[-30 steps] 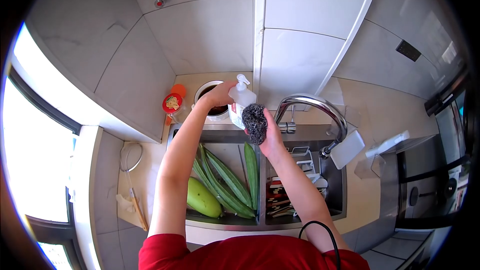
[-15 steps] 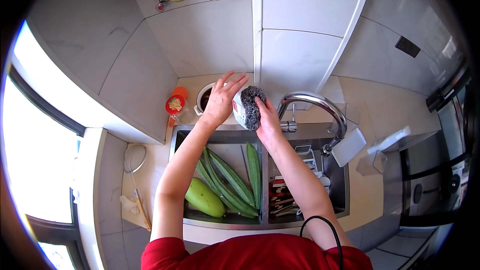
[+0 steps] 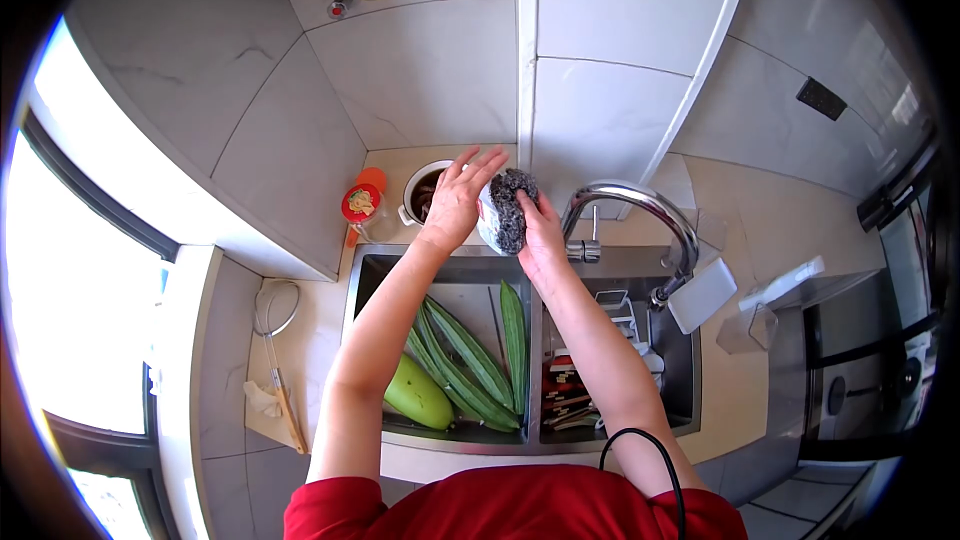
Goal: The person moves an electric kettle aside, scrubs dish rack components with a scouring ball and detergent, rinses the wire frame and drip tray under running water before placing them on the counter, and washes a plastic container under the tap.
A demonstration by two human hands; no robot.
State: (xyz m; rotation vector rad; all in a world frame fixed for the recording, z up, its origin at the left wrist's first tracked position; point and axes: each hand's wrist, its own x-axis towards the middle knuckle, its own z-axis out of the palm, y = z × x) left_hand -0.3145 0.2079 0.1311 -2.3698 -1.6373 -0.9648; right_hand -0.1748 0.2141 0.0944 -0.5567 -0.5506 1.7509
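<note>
My right hand grips a dark grey, wiry scourer above the back edge of the sink, thumb pressed on its side. Against the scourer's left side is a white piece, perhaps a label or wrapper. Fingers stretched out and apart, my left hand is close to the white piece; I cannot tell whether they touch. Below my arms, the left basin of the sink holds several long green ridged gourds and a thick, smooth green gourd.
A chrome faucet arches over the right basin, where chopsticks and utensils lie. Behind my left hand stands a white pot with dark contents. A red-lidded jar is beside it. A strainer lies on the left counter.
The view has shifted slightly, so the scene sits a little further right. My right hand still holds the scourer, turned slightly, with less of the white piece showing.
</note>
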